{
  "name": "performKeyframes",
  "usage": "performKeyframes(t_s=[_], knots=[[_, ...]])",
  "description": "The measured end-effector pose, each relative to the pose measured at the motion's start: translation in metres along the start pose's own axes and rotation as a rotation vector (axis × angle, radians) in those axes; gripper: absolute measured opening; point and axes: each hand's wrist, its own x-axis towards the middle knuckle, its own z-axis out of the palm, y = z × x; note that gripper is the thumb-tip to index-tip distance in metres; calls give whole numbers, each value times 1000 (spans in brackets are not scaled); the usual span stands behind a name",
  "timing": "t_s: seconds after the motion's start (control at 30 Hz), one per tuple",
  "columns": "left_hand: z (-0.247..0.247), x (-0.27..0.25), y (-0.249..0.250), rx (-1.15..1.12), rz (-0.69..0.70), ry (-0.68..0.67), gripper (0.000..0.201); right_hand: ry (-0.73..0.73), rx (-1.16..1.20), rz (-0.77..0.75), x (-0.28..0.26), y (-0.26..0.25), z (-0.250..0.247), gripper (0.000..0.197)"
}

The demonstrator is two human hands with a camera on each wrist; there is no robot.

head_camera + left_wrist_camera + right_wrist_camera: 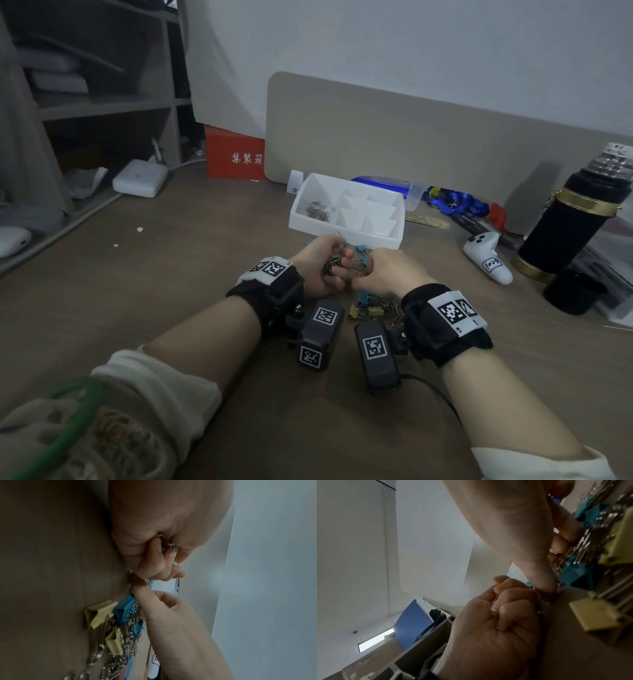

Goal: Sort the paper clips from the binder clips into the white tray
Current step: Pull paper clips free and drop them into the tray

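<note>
The white tray (387, 236) stands just beyond my hands, with several paper clips (317, 210) in its left compartment. My left hand (337, 265) is a fist that grips a bunch of paper clips (169, 547); the same fist (498, 609) shows in the right wrist view. Beside it, my right hand (363, 274) has its fingers (563, 539) curled into the mixed pile (376, 308) and onto paper clips, with its thumb tip down by the left fist. Yellow binder clips (97, 614) and blue binder clips (125, 609) lie in the pile.
To the right are a white controller (486, 253), a black flask (575, 219) and a black cup (575, 291). Blue items (455, 202) lie behind the tray against a beige divider (411, 137). Bare brown tabletop (171, 274) spreads to the left.
</note>
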Motion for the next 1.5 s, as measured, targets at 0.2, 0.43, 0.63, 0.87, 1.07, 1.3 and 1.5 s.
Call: performKeyframes(t_s=[0.2, 0.43, 0.63, 0.87, 1.07, 1.3, 1.5], knots=[[1, -1, 0, -1, 6, 12, 41, 24, 54, 7, 6, 0, 5, 22], [1, 1, -1, 2, 16, 17, 39, 71, 81, -7, 11, 3, 9, 14], [1, 1, 0, 15, 18, 19, 39, 85, 53, -65, 9, 5, 9, 10], [1, 2, -1, 13, 23, 10, 39, 22, 0, -103, 2, 3, 6, 15], [-1, 2, 0, 10, 18, 14, 39, 15, -27, -124, 0, 2, 4, 19], [0, 2, 0, 1, 21, 7, 39, 15, -36, -118, -2, 1, 3, 17], [0, 2, 0, -4, 26, 2, 38, 70, 53, -95, -6, 0, -2, 12]])
